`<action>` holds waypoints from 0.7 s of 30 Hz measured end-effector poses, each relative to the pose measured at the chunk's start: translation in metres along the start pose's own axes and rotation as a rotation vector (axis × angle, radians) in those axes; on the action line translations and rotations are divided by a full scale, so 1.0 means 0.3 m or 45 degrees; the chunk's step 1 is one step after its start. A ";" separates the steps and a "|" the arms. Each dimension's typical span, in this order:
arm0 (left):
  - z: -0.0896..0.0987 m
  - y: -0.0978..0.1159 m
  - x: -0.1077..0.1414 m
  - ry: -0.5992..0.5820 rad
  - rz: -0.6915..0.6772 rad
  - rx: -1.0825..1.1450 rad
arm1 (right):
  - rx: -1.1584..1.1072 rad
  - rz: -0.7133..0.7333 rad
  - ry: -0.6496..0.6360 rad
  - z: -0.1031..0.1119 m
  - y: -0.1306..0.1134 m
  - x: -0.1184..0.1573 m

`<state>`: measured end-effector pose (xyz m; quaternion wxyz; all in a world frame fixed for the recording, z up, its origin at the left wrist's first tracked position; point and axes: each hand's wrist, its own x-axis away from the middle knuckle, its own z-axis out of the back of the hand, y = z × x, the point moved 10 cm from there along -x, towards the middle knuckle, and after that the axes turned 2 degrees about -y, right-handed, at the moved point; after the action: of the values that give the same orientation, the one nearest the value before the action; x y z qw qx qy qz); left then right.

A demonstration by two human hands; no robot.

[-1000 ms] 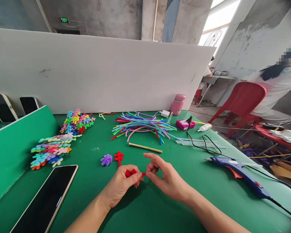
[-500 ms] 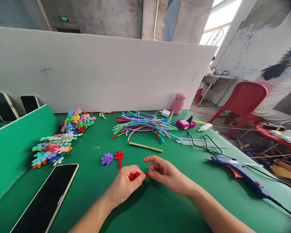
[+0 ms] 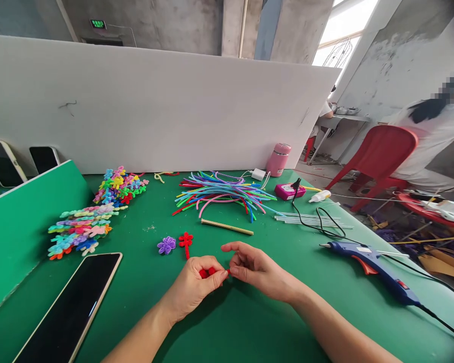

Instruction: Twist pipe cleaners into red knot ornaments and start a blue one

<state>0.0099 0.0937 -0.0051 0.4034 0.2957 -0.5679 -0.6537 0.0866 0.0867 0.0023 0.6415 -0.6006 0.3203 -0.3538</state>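
My left hand [image 3: 194, 282] is closed around a red pipe cleaner [image 3: 207, 273], whose bent loops show between thumb and fingers. A short end pokes out toward my right hand [image 3: 255, 269], which pinches it between thumb and fingertip. The rest of the piece is hidden in my fingers. Just beyond my left hand lies a red pipe-cleaner flower [image 3: 186, 240] with a stem; I cannot tell whether that stem joins the held piece. To its left lies a purple pipe-cleaner flower [image 3: 167, 245].
Loose pipe cleaners [image 3: 221, 194] lie behind a thin stick [image 3: 227, 227]. Piles of finished flowers [image 3: 81, 229] and a phone [image 3: 70, 307] are left. A glue gun [image 3: 371, 267], its black cord, clear glue sticks [image 3: 310, 220] and a pink bottle [image 3: 278, 160] are right. A person sits beyond.
The view has tilted down very slightly. Both hands keep nearly the same pose, with the fingertips still together at the red end.
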 end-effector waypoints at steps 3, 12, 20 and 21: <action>0.001 0.009 0.002 0.010 -0.020 -0.036 | -0.003 -0.012 -0.011 0.002 0.004 -0.001; -0.007 0.041 0.004 0.043 -0.098 -0.184 | -0.115 -0.181 -0.038 -0.010 0.018 0.008; -0.048 0.127 0.033 0.056 -0.429 -0.630 | -0.409 -0.306 -0.050 -0.020 0.050 0.010; -0.056 0.138 0.039 0.062 -0.480 -0.711 | -0.474 -0.338 -0.036 -0.021 0.060 0.011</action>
<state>0.0261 0.0739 0.0335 0.3541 0.2892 -0.2925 -0.8399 0.0843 0.0810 -0.0161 0.4718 -0.7504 0.2892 -0.3614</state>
